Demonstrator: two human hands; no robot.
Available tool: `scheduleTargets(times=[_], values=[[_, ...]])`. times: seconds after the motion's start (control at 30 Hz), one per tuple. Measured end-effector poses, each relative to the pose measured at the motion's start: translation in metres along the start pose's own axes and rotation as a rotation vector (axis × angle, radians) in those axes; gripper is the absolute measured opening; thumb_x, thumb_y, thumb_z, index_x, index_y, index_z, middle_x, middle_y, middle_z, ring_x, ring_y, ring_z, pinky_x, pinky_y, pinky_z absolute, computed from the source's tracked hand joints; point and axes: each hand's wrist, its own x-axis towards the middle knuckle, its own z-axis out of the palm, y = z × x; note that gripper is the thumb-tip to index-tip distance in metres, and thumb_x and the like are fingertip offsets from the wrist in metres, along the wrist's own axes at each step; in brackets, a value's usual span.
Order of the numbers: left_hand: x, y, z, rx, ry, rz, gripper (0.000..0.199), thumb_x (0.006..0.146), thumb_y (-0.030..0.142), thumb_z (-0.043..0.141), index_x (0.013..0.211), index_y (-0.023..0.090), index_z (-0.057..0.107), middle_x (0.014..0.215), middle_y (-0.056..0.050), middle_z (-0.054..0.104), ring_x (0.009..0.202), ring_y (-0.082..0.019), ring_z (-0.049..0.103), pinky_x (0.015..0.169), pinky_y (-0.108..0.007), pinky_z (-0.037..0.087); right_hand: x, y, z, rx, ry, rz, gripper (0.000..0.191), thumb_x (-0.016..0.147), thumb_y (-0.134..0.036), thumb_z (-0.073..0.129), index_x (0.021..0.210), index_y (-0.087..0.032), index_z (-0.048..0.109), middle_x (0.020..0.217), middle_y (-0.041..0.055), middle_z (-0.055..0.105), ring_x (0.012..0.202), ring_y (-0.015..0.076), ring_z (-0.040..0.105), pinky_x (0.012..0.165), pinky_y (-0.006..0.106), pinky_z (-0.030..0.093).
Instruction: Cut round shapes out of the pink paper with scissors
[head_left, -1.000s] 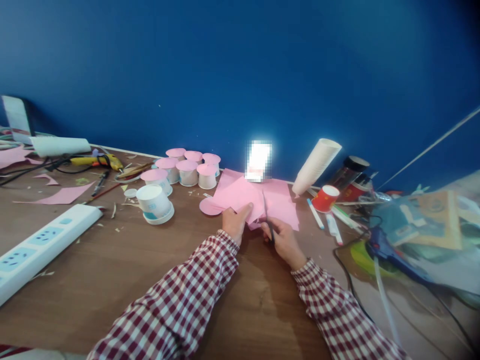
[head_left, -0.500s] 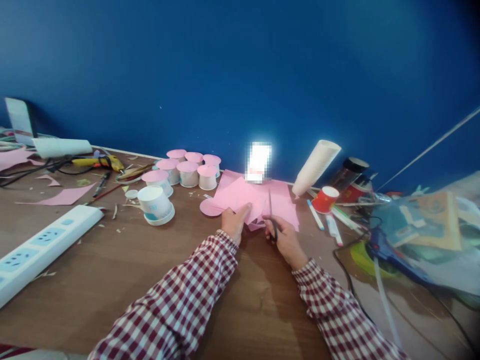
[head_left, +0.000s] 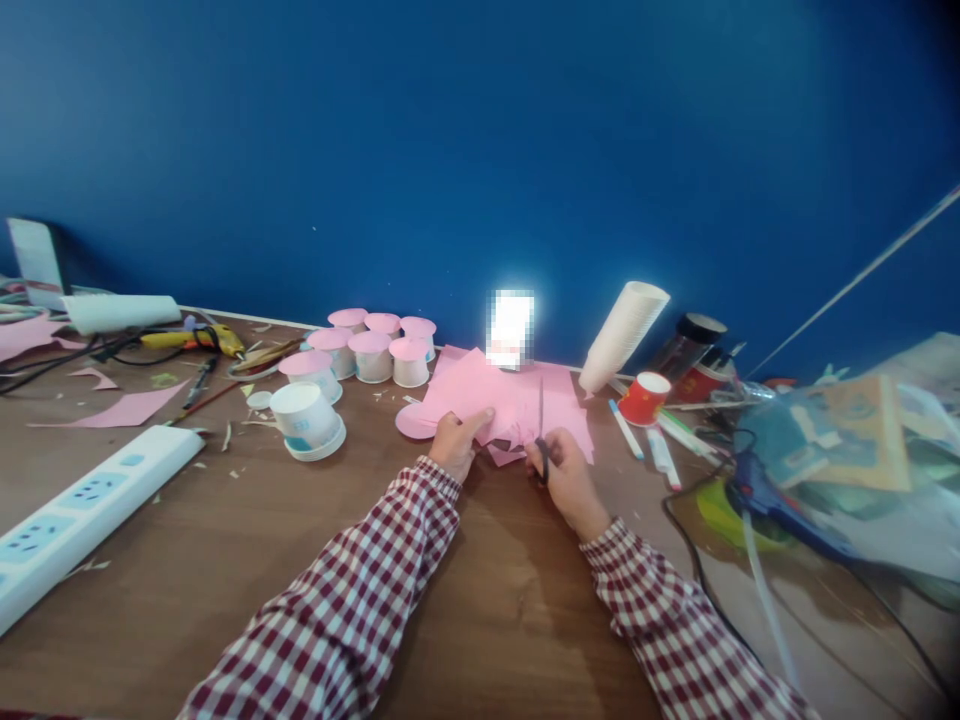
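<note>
My left hand (head_left: 456, 444) is closed on a sheet of pink paper (head_left: 469, 390), thumb on top. In my right hand (head_left: 566, 475) is a pair of scissors (head_left: 541, 425), its blades pointing away from me at the right part of the pink paper. My fingers wrap around the dark handles. More pink sheets lie beneath, and a pink paper disc (head_left: 414, 422) rests just left of them. Several white paper cups (head_left: 373, 362) topped with pink discs stand to the left; nearer me, a bare cup (head_left: 304, 412) sits on a white ring-like base.
A white power strip (head_left: 90, 515) lies at left, near a yellow glue gun (head_left: 217, 340). On the right are stacked white cups (head_left: 622, 335), a red cup (head_left: 645, 398), markers (head_left: 664, 458) and a blue glue gun (head_left: 780, 505) with cables. A blue wall (head_left: 375, 150) closes the back.
My left hand has shifted slightly left and down with the pink paper. The scissors remain in my right hand at the paper. The whole view has shifted a little.
</note>
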Motion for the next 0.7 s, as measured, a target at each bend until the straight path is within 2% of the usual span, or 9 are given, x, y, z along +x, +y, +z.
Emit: scheduleTargets(times=[0.13,0.37,0.5,0.7], values=[[0.0,0.0022,0.0,-0.005,-0.021,-0.025,0.034,0.055,0.024,0.082,0.08,0.008,0.066,0.078,-0.009,0.072,0.074,-0.02,0.068,0.069,-0.032,0.056,0.0007,0.0002,-0.0005,-0.119,0.018,-0.093,0.036,0.075,-0.045,0.067,0.066,-0.021,0.043,0.058,-0.0051,0.046,0.053,0.0103,0.042,0.049,0.022,0.035],[-0.0013,0.0001,-0.0002,0.023,-0.04,-0.042,0.029,0.057,0.023,0.08,0.076,0.008,0.065,0.069,-0.007,0.069,0.065,-0.017,0.066,0.056,-0.025,0.053,0.0015,-0.001,0.0002,-0.107,0.107,-0.115,0.032,0.079,-0.048,0.061,0.072,-0.021,0.046,0.063,-0.0038,0.047,0.057,0.0118,0.044,0.053,0.023,0.037],[-0.001,0.0001,0.0004,0.02,-0.016,-0.016,0.034,0.055,0.022,0.081,0.083,0.009,0.066,0.075,-0.008,0.07,0.068,-0.017,0.066,0.056,-0.025,0.052,0.0009,-0.0047,0.0001,-0.171,0.143,-0.152,0.031,0.077,-0.045,0.065,0.071,-0.02,0.046,0.065,-0.0034,0.048,0.059,0.0119,0.046,0.056,0.024,0.04],[0.0005,0.0017,-0.002,0.033,0.021,-0.074,0.034,0.057,0.025,0.08,0.084,0.011,0.066,0.077,-0.006,0.07,0.066,-0.015,0.064,0.052,-0.022,0.047,0.0009,-0.0012,-0.0012,-0.173,0.143,-0.114,0.032,0.076,-0.044,0.066,0.078,-0.021,0.045,0.073,-0.0007,0.054,0.061,0.0131,0.051,0.055,0.024,0.044]])
